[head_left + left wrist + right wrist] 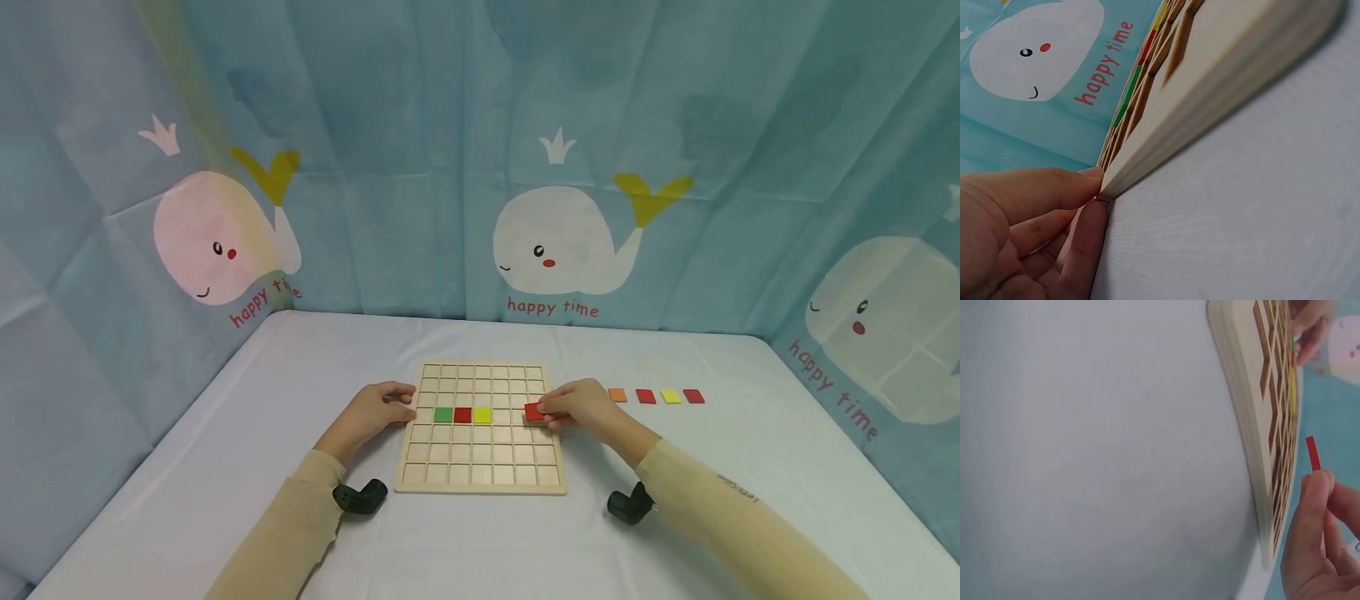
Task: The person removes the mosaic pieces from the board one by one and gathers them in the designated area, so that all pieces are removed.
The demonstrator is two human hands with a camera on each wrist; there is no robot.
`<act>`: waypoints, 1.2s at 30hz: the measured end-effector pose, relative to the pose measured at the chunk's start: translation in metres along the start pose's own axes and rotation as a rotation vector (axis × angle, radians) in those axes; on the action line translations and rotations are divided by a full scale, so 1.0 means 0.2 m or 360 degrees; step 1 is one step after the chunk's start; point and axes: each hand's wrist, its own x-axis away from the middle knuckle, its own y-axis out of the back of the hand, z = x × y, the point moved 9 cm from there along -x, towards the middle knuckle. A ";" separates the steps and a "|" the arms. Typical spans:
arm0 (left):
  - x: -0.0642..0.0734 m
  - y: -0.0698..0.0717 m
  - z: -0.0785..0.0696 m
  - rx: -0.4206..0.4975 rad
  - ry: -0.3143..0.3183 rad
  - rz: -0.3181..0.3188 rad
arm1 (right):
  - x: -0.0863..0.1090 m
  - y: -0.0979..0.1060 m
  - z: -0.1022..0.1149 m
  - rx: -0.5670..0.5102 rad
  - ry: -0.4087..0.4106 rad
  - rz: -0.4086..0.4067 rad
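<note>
A wooden grid board (480, 485) lies flat on the white table, with a green tile (443, 415), a dark red tile (462, 415) and a yellow tile (482, 415) side by side in one row. At the board's left edge, the thumb and fingers of my left hand (372, 414) grip the rim; the left wrist view shows the fingertips (1092, 172) right at it. My right hand (583, 405) pinches a red tile (533, 412) between thumb and fingers, above the right side of that same row. In the right wrist view this tile (1313, 453) stands edge-on, raised over the board.
Right of the board, an orange tile (617, 395), a red tile (646, 397), a yellow tile (671, 397) and another red tile (693, 397) lie in a line on the table (480, 550). A blue whale-print curtain (390, 233) hangs behind and at the sides.
</note>
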 end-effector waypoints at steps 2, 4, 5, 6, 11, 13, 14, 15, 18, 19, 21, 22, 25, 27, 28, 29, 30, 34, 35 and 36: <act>0.00 0.00 0.00 -0.0008 0.0004 0.0005 | 0.01 0.03 -0.01 0.0014 -0.0020 -0.0031; 0.00 0.00 0.01 -0.0005 0.0014 0.0001 | 0.02 0.06 -0.02 0.0040 -0.0033 -0.0045; 0.00 0.00 0.01 -0.0005 0.0015 -0.0001 | 0.02 0.07 -0.02 0.0051 -0.0029 -0.0050; 0.00 -0.01 0.00 -0.0005 0.0007 0.0006 | 0.02 0.09 -0.03 0.0060 -0.0022 -0.0052; 0.00 0.00 0.00 -0.0013 0.0005 0.0005 | 0.04 0.14 -0.04 0.0077 0.0003 -0.0049; 0.01 0.00 0.00 -0.0011 0.0008 0.0003 | 0.05 0.17 -0.06 0.0078 -0.0004 -0.0058; 0.01 0.00 0.00 -0.0012 0.0007 0.0001 | 0.05 0.18 -0.06 0.0083 -0.0007 -0.0061; 0.01 0.00 0.00 -0.0014 0.0009 -0.0004 | 0.05 0.20 -0.07 0.0085 -0.0007 -0.0068; 0.01 0.00 0.00 -0.0015 0.0003 -0.0005 | 0.05 0.24 -0.09 0.0096 -0.0020 -0.0083; 0.01 0.00 0.00 -0.0014 0.0001 -0.0004 | 0.06 0.26 -0.09 0.0103 -0.0025 -0.0083; 0.00 0.00 -0.01 -0.0011 -0.0006 -0.0002 | 0.06 0.28 -0.10 0.0114 -0.0036 -0.0085; 0.01 0.00 -0.01 -0.0007 -0.0010 -0.0001 | 0.06 0.29 -0.11 0.0122 -0.0045 -0.0083; 0.00 0.00 -0.01 0.0004 -0.0014 0.0000 | 0.07 0.34 -0.13 0.0136 -0.0070 -0.0112; 0.00 0.00 0.00 0.0000 -0.0013 0.0001 | 0.08 0.36 -0.14 0.0138 -0.0078 -0.0129; 0.00 0.00 0.00 -0.0001 -0.0011 -0.0001 | 0.08 0.38 -0.15 0.0142 -0.0082 -0.0134; 0.00 0.00 0.00 -0.0006 -0.0008 -0.0003 | 0.09 0.39 -0.15 0.0144 -0.0081 -0.0138; 0.00 0.00 0.00 -0.0014 -0.0006 -0.0004 | 0.09 0.40 -0.16 0.0139 -0.0076 -0.0134; 0.00 0.01 0.00 -0.0024 -0.0001 -0.0006 | 0.10 0.44 -0.17 0.0101 -0.0059 -0.0110; 0.00 0.01 0.01 -0.0027 -0.0001 -0.0004 | 0.10 0.45 -0.18 0.0090 -0.0054 -0.0104; 0.00 0.01 0.00 -0.0026 -0.0004 -0.0001 | 0.11 0.46 -0.19 0.0076 -0.0060 -0.0106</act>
